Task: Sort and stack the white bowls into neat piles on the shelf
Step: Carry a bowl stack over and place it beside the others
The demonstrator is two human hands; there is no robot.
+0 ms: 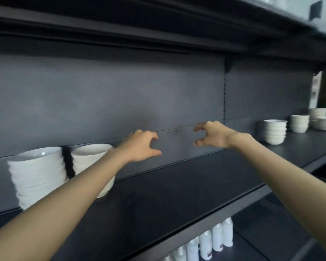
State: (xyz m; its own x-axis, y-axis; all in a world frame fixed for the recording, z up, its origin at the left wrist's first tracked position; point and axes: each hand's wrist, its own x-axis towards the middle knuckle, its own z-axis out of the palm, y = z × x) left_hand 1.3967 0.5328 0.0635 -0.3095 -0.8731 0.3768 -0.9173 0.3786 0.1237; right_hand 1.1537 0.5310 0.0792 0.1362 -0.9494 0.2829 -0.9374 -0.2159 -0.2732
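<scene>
White bowls: tall stacks (pixel 38 176) at shelf (pixel 177 194) left end, smaller stacks (pixel 275 131) at its right end. Left hand (pixel 139 147), right hand (pixel 213 134) over shelf middle, half-curled, empty. Risk: left forearm (pixel 90 178) could knock nearest tall stack over

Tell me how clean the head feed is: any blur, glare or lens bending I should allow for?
Head view: dim, even light, no hard shadows; motion blur softens the left bowl stacks and the far-right bowl stacks; a small glare spot in the top left bowl; the wide lens slightly bows the shelf edge.
</scene>
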